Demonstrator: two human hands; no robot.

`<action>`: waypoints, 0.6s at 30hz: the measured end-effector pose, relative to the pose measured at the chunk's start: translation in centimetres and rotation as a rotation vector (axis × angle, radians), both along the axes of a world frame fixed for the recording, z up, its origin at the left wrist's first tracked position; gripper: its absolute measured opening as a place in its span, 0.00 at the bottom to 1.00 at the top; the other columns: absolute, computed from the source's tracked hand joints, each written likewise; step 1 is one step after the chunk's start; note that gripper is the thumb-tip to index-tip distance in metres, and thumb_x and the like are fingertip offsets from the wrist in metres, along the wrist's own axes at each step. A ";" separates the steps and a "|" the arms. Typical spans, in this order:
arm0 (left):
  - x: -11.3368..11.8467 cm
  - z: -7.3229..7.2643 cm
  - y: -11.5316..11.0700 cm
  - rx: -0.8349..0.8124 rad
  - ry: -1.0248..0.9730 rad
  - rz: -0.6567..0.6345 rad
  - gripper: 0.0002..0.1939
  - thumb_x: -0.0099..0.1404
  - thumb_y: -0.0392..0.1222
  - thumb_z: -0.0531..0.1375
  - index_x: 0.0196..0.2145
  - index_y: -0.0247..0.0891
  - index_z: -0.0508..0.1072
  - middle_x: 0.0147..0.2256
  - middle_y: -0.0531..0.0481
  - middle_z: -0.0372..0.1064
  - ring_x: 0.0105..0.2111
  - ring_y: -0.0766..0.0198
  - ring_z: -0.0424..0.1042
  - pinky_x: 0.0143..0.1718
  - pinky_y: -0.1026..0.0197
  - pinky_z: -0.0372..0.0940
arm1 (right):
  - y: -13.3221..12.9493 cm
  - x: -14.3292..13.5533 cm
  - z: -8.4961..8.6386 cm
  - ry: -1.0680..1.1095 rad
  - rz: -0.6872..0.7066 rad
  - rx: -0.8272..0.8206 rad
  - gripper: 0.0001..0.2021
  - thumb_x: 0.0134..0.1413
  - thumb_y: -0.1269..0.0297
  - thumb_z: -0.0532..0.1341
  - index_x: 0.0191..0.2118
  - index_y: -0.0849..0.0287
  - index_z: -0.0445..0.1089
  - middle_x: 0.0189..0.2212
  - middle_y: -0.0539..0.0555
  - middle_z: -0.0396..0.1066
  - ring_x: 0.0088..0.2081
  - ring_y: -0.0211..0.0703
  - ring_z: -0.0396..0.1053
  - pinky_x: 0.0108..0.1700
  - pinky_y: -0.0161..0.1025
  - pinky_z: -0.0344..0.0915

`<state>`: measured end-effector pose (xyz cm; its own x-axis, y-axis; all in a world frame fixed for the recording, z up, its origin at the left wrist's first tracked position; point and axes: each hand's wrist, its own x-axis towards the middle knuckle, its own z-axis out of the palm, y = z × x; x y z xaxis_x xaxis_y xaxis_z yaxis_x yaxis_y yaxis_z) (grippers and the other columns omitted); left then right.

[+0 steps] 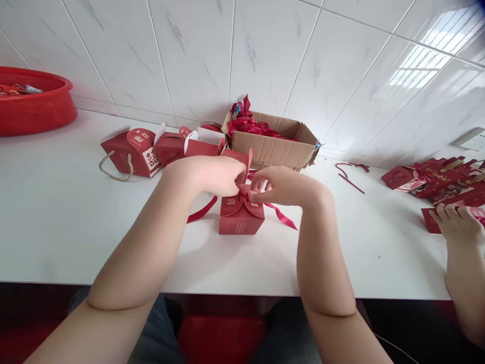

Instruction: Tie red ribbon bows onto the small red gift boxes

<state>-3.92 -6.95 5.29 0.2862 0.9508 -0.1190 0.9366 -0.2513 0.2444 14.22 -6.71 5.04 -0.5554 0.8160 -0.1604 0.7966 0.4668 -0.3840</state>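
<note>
A small red gift box (241, 225) with pale lettering stands upright on the white table in front of me, its curved top flaps folded together. A red ribbon (281, 216) runs through the top, and its loose tails trail out to both sides. My left hand (227, 176) is closed at the top of the box, its fingertips pinching the ribbon. From the other side my right hand (278, 188) pinches the ribbon close to the same spot, thumb and forefinger near the knot. The fingers partly hide the knot and the back of the box.
Several red boxes (127, 154) with raised flaps line the wall at left. Behind my hands sits a cardboard carton (271, 146) of red ribbons. A red basin (38, 108) stands far left. At right, a co-worker's hand (454, 222) rests on a box near other finished-looking boxes (447, 177).
</note>
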 end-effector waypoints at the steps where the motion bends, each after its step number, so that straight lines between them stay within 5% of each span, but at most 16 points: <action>1: 0.2 -0.2 -0.2 -0.080 0.064 -0.005 0.04 0.51 0.40 0.61 0.24 0.40 0.67 0.22 0.50 0.67 0.19 0.62 0.64 0.23 0.58 0.54 | 0.0 -0.3 -0.3 -0.008 0.015 0.008 0.04 0.50 0.64 0.63 0.34 0.56 0.72 0.38 0.55 0.73 0.39 0.47 0.69 0.32 0.38 0.60; 3: 0.3 -0.9 -0.7 -0.129 0.124 -0.024 0.03 0.56 0.41 0.58 0.28 0.41 0.67 0.28 0.48 0.69 0.21 0.60 0.66 0.23 0.58 0.54 | 0.0 -0.5 -1.3 0.000 0.039 0.039 0.01 0.51 0.67 0.61 0.32 0.57 0.70 0.37 0.56 0.72 0.39 0.47 0.69 0.33 0.38 0.60; 11: -1.9 -6.4 -0.9 0.338 -0.240 -0.193 0.08 0.65 0.42 0.51 0.34 0.40 0.69 0.39 0.47 0.67 0.39 0.57 0.69 0.34 0.58 0.62 | -0.7 0.8 -7.7 0.471 0.024 0.339 0.05 0.60 0.67 0.55 0.34 0.58 0.66 0.38 0.57 0.66 0.39 0.44 0.65 0.41 0.42 0.65; 18: -2.6 -7.9 -2.1 0.298 -0.549 -0.221 0.06 0.67 0.42 0.53 0.34 0.40 0.68 0.46 0.48 0.69 0.46 0.59 0.70 0.46 0.59 0.65 | -0.9 0.5 -9.9 0.679 0.007 0.364 0.04 0.60 0.68 0.55 0.33 0.57 0.64 0.37 0.55 0.66 0.35 0.41 0.65 0.39 0.40 0.65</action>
